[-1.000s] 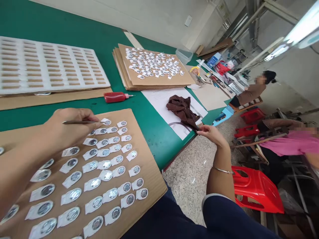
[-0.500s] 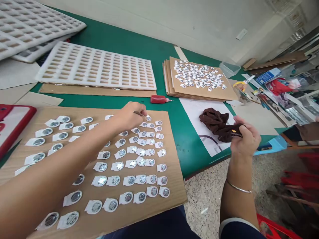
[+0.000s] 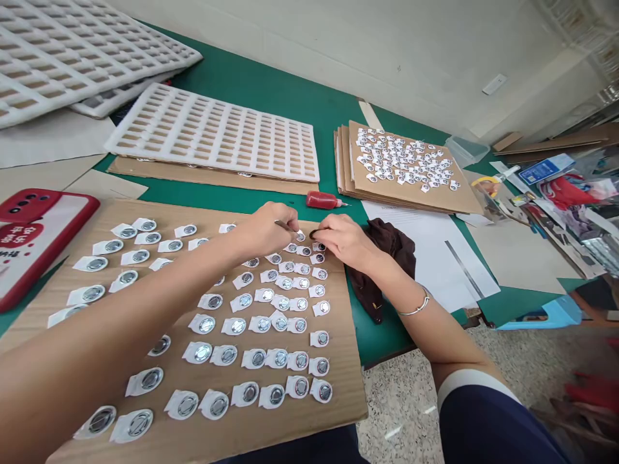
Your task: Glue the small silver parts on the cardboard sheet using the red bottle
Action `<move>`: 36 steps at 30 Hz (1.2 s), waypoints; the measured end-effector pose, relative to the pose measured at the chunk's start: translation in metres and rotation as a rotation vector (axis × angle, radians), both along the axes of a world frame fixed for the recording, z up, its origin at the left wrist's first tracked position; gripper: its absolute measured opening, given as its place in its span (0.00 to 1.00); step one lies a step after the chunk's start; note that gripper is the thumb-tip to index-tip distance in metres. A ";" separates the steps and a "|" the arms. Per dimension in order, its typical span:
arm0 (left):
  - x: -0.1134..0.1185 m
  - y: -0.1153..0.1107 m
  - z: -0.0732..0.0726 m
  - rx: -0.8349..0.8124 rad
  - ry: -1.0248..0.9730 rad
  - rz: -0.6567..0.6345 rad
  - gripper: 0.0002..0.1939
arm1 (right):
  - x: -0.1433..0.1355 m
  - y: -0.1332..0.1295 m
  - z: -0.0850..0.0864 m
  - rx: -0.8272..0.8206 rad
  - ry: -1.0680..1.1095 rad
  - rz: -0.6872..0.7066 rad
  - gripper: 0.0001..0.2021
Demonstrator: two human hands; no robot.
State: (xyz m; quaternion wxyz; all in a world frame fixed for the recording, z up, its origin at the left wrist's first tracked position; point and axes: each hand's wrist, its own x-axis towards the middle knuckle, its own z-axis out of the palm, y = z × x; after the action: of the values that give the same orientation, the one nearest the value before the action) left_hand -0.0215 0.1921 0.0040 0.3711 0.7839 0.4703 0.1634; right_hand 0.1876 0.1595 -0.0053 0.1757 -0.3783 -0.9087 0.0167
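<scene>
My left hand (image 3: 273, 229) is closed on a thin metal tool (image 3: 284, 225) at the far right corner of the cardboard sheet (image 3: 343, 380). Its fingertips are by a small silver disc on a white tab (image 3: 300, 236). Beside it, my right hand (image 3: 344, 240) is closed with fingertips together, pinching an edge of the dark brown cloth (image 3: 394, 241). The rest of that cloth hangs behind the wrist, across the sheet's right edge. Rows of silver discs on white tabs (image 3: 260, 323) cover the cardboard; my left forearm hides some of them.
A red dropper bottle (image 3: 323, 200) lies behind my hands. White slotted trays (image 3: 213, 132) are at the back left, and a cardboard stack (image 3: 411, 193) with many small tabbed pieces is at the back right. A red-edged phone (image 3: 43, 238) lies left; printed paper (image 3: 449, 258) lies right.
My right hand has moved left from over the paper to the cardboard's far right corner, bringing the brown cloth along. My left hand stays at the same corner with the tool.
</scene>
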 end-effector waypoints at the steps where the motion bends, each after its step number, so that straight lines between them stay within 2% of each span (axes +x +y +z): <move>1: 0.000 0.000 0.000 0.005 -0.008 -0.001 0.05 | -0.002 0.001 -0.002 0.002 -0.071 0.040 0.14; 6: 0.001 -0.001 0.004 0.026 -0.010 -0.008 0.05 | -0.006 0.002 -0.005 0.037 -0.296 0.092 0.14; 13: 0.001 -0.002 0.005 0.025 0.024 0.002 0.06 | -0.013 0.006 -0.003 0.062 -0.382 0.097 0.15; 16: 0.000 -0.004 0.008 0.029 0.035 -0.005 0.04 | -0.009 0.001 0.005 0.035 -0.370 0.075 0.15; 19: 0.000 -0.005 0.010 0.010 0.050 -0.008 0.04 | 0.002 -0.004 0.020 -0.063 -0.306 0.027 0.15; 21: 0.000 -0.005 0.009 0.006 0.054 -0.008 0.04 | 0.011 -0.003 0.029 -0.116 -0.273 -0.020 0.15; 23: -0.001 -0.003 0.006 0.008 0.044 -0.009 0.04 | 0.016 0.003 0.032 -0.101 -0.263 -0.067 0.15; 26: -0.001 -0.001 0.000 0.014 0.027 -0.005 0.04 | 0.017 0.018 0.024 -0.028 -0.301 -0.092 0.16; 29: -0.001 0.000 -0.002 0.010 0.019 0.002 0.04 | 0.011 0.028 0.010 -0.051 -0.373 -0.058 0.14; 33: -0.001 -0.003 0.004 0.021 0.030 0.004 0.04 | 0.006 0.023 0.001 -0.185 -0.387 0.031 0.13; 36: 0.000 -0.005 0.007 0.023 0.042 0.011 0.04 | 0.004 0.017 -0.001 -0.155 -0.308 0.088 0.15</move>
State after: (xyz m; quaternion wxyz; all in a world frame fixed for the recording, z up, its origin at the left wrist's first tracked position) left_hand -0.0219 0.1870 0.0114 0.3514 0.7886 0.4804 0.1544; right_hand 0.1921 0.1761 -0.0064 0.0038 -0.3487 -0.9365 0.0362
